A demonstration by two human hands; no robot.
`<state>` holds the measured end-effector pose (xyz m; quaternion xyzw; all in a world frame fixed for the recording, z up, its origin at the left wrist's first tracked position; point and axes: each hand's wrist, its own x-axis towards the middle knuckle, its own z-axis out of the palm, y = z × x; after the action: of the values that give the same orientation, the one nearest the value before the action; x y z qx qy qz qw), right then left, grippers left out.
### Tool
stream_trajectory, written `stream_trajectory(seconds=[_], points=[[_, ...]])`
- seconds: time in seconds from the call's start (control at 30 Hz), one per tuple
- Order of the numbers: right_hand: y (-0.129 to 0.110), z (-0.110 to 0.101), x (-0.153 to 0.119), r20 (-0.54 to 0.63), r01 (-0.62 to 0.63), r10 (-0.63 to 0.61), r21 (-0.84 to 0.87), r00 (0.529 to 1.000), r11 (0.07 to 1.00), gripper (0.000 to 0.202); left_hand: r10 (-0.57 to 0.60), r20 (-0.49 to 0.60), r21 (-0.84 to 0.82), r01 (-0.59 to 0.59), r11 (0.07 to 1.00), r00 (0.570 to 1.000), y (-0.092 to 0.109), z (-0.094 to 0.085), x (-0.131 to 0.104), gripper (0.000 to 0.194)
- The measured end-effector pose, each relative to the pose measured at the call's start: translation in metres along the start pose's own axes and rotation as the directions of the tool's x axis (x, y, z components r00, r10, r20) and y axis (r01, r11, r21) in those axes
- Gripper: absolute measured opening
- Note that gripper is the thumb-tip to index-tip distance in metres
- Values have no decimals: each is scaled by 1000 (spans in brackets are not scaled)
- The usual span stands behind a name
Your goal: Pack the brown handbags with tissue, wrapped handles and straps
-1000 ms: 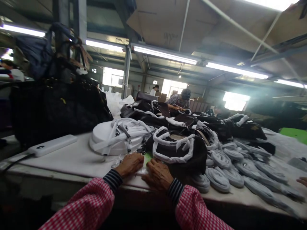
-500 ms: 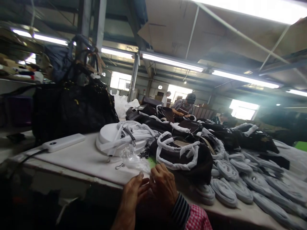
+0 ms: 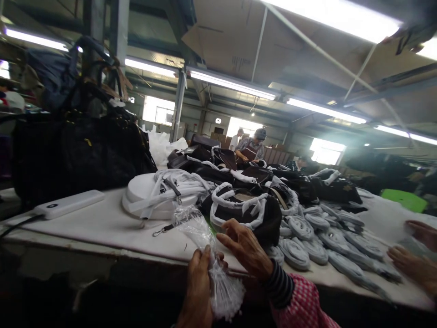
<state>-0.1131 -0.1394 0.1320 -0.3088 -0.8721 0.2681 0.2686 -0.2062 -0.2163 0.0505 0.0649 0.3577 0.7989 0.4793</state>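
My left hand [image 3: 200, 287] is closed around a bundle of clear plastic strands [image 3: 223, 289], which fans out below my fingers past the table's front edge. The bundle's upper end spreads over the tabletop beside a small metal snap hook on a dark strap [image 3: 162, 231]. To its right my right hand [image 3: 244, 243] is raised with the fingers apart and nothing visible in them. Just beyond it sits a dark brown handbag [image 3: 269, 218], its handles wrapped in white. A coil of white-wrapped straps [image 3: 180, 184] lies on a round white object [image 3: 138, 193] at centre left.
Several grey-white wrapped strap coils [image 3: 295, 253] cover the table's right side. Another person's hands [image 3: 413, 264] reach in at the right edge. A white power strip [image 3: 70, 203] and large black bags [image 3: 78, 155] are on the left. More dark bags and a person [image 3: 251, 148] are behind.
The clear bundle now shows, raised in my left hand. My right hand has moved right and opened away from the left. Another person's hands have come in at the right, and the view has shifted right.
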Motion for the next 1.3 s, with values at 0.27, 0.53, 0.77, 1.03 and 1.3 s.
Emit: stream_trajectory(seconds=[0.27, 0.53, 0.77, 1.03, 1.3], points=[[18, 23, -25, -103, 5, -14, -88, 995, 996, 30, 52, -11, 82, -51, 995, 999, -26, 9, -7, 49], [33, 20, -44, -336, 66, -161, -278, 928, 958, 32, -55, 69, -137, 64, 989, 996, -45, 18, -10, 48], [33, 9, -59, -258, -161, 213, 210, 942, 964, 36, -164, 98, -208, 182, 961, 982, -38, 21, -17, 49], [35, 13, -66, -239, -163, 270, 387, 933, 907, 37, -277, 166, -319, 317, 893, 947, -39, 19, -21, 27], [49, 22, -72, -223, -94, 219, 464, 950, 881, 42, -399, 230, -315, 456, 832, 888, -32, -2, -27, 15]])
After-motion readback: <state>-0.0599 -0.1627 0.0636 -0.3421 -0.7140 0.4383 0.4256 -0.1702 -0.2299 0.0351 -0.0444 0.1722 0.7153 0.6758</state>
